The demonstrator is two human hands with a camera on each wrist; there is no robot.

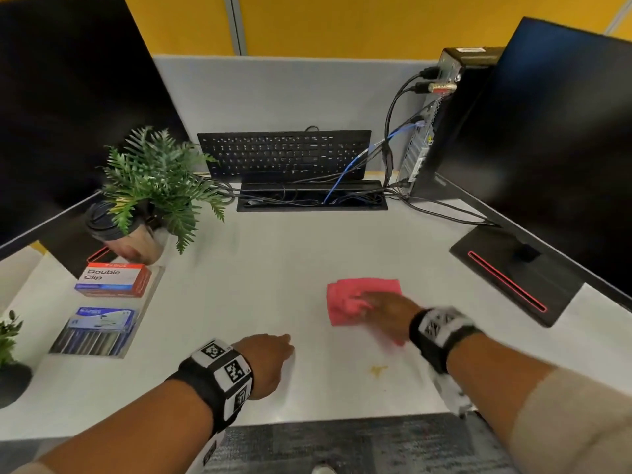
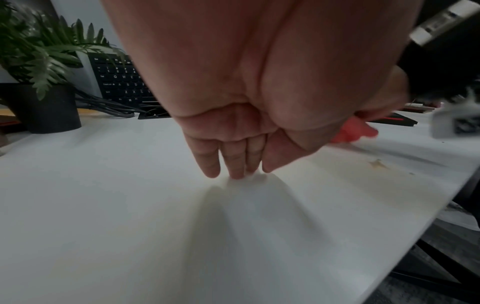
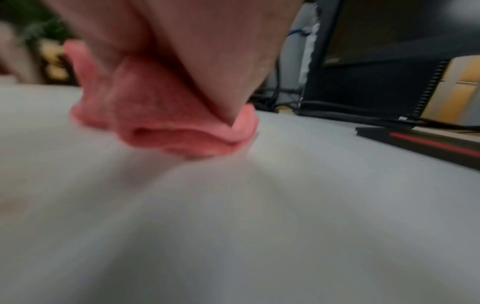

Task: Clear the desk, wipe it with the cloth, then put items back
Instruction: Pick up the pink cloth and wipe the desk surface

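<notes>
Wiping is in hand, by my judgement: the right hand lies palm-down on the pink cloth, pressing it flat to the white worktop right of centre; whether its fingers curl into the fabric I cannot tell. The left hand holds nothing, its straight fingertips touching the bare worktop near the front edge. 1 yellowish stain lies just nearer the front edge than the cloth, between the 2 hands and closer to the right one, so the next stroke likely calls for drawing the cloth toward the body. Clip box, pen pack, plant and cup stand at the left.
</notes>
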